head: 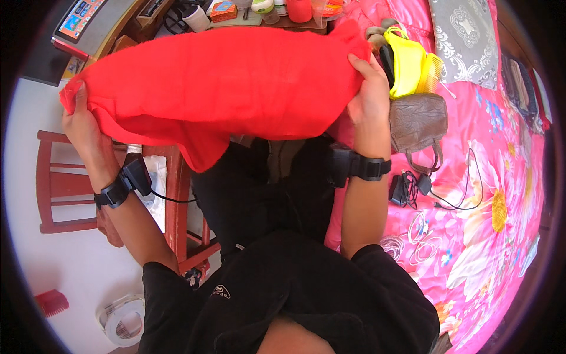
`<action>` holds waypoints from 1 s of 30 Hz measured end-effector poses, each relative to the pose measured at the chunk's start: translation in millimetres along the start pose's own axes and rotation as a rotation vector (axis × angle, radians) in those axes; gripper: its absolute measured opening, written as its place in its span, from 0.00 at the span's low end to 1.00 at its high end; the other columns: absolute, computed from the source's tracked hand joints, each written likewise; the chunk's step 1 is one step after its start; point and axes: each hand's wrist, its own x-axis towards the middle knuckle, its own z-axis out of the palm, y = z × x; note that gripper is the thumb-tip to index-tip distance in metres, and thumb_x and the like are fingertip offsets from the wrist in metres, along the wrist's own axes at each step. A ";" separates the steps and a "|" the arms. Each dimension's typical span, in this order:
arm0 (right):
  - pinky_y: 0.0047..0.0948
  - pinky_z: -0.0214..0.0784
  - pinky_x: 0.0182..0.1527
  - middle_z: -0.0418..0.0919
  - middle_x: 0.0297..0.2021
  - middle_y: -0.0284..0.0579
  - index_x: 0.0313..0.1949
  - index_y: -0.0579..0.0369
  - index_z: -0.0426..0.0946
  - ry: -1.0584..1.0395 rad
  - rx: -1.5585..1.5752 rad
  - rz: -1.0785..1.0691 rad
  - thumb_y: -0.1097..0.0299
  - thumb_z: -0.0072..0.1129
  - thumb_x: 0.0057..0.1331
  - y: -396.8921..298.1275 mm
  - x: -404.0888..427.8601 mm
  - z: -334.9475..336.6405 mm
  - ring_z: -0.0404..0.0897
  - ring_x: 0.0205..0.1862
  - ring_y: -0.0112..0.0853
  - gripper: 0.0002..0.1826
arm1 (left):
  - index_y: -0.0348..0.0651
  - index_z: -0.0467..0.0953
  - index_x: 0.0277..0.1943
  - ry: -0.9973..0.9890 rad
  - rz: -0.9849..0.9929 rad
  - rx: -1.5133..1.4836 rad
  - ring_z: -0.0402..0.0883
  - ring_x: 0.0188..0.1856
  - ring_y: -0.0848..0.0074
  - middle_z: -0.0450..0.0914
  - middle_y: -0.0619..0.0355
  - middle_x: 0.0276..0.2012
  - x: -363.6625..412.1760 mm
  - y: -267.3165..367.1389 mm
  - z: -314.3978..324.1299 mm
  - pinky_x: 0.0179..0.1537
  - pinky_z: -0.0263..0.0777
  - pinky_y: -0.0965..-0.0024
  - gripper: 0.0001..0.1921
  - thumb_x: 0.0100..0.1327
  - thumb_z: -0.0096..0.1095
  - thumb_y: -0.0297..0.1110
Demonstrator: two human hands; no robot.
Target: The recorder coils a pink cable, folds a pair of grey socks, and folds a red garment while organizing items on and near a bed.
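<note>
A red cloth (pixel 221 84) is stretched between my two hands, above my lap. My left hand (pixel 86 121) pinches its left end, thumb on top. At the other end, my right hand (pixel 369 95) grips the right edge with the thumb over the fabric. The cloth sags in folds along its lower side, and a loose corner hangs down left of the middle. Most of my fingers are hidden behind the fabric. Black straps with small box-shaped devices sit around both wrists.
To the right is a bed with a pink floral cover (pixel 468 265), holding a brown leather bag (pixel 420 121), a yellow cloth (pixel 407 66), a yellow comb (pixel 431 73) and a black charger (pixel 400 190). Red wooden chair (pixel 66 181) stands left. A laptop (pixel 82 20) lies far left.
</note>
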 end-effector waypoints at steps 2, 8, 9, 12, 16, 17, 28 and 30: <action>0.38 0.69 0.58 0.80 0.46 0.49 0.51 0.63 0.73 -0.057 0.106 0.084 0.75 0.52 0.63 -7.4 0.4 -17.3 0.78 0.52 0.39 0.17 | 0.29 0.76 0.50 -0.028 -0.013 -0.025 0.81 0.44 0.70 0.81 0.51 0.44 2.9 -11.4 5.4 0.44 0.76 0.69 0.13 0.67 0.59 0.29; 0.38 0.67 0.60 0.80 0.43 0.48 0.50 0.67 0.73 -0.468 0.414 0.104 0.74 0.53 0.65 -4.8 21.0 -44.2 0.78 0.52 0.35 0.15 | 0.30 0.74 0.53 0.078 -0.094 0.002 0.81 0.46 0.66 0.80 0.49 0.48 13.7 1.2 -13.4 0.46 0.77 0.67 0.16 0.67 0.60 0.32; 0.38 0.68 0.60 0.80 0.43 0.48 0.49 0.67 0.74 -0.551 0.505 0.106 0.74 0.53 0.65 -5.9 19.2 -38.6 0.78 0.51 0.35 0.14 | 0.30 0.74 0.53 0.077 -0.099 0.002 0.81 0.46 0.66 0.80 0.49 0.48 14.6 0.3 -17.2 0.46 0.77 0.67 0.16 0.67 0.60 0.32; 0.20 0.62 0.32 0.70 0.26 0.33 0.38 0.63 0.81 0.148 -0.380 -0.330 0.77 0.64 0.59 -1.4 11.3 -25.5 0.65 0.27 0.21 0.07 | 0.30 0.72 0.54 0.150 -0.089 -0.028 0.81 0.48 0.63 0.79 0.47 0.50 22.5 -4.3 -37.5 0.48 0.78 0.64 0.18 0.66 0.62 0.31; 0.22 0.56 0.28 0.63 0.23 0.32 0.34 0.64 0.80 0.252 -1.061 -0.640 0.72 0.72 0.52 0.2 1.8 -4.7 0.61 0.25 0.21 0.12 | 0.30 0.73 0.53 0.125 -0.082 -0.064 0.81 0.48 0.63 0.79 0.47 0.49 38.7 -14.7 -68.7 0.47 0.78 0.64 0.16 0.66 0.61 0.30; 0.22 0.56 0.28 0.63 0.23 0.32 0.34 0.64 0.80 0.247 -1.063 -0.641 0.72 0.72 0.52 0.8 2.4 -5.8 0.61 0.25 0.21 0.12 | 0.30 0.73 0.53 0.130 -0.083 -0.066 0.81 0.48 0.63 0.79 0.47 0.49 39.8 -17.1 -73.1 0.47 0.78 0.64 0.16 0.66 0.61 0.30; 0.41 0.67 0.60 0.76 0.53 0.52 0.57 0.65 0.68 -0.192 0.131 0.021 0.72 0.51 0.57 -34.6 -8.8 -6.0 0.77 0.52 0.43 0.27 | 0.30 0.75 0.51 0.129 -0.133 -0.034 0.82 0.45 0.66 0.80 0.49 0.46 49.9 -50.3 -96.9 0.45 0.78 0.67 0.15 0.66 0.61 0.30; 0.45 0.61 0.65 0.71 0.59 0.55 0.62 0.63 0.63 -0.218 0.149 -0.021 0.68 0.54 0.54 -36.3 -9.9 -6.5 0.71 0.61 0.47 0.34 | 0.30 0.76 0.51 0.122 -0.157 -0.034 0.82 0.45 0.67 0.81 0.49 0.46 51.6 -63.2 -97.3 0.45 0.77 0.68 0.14 0.66 0.61 0.30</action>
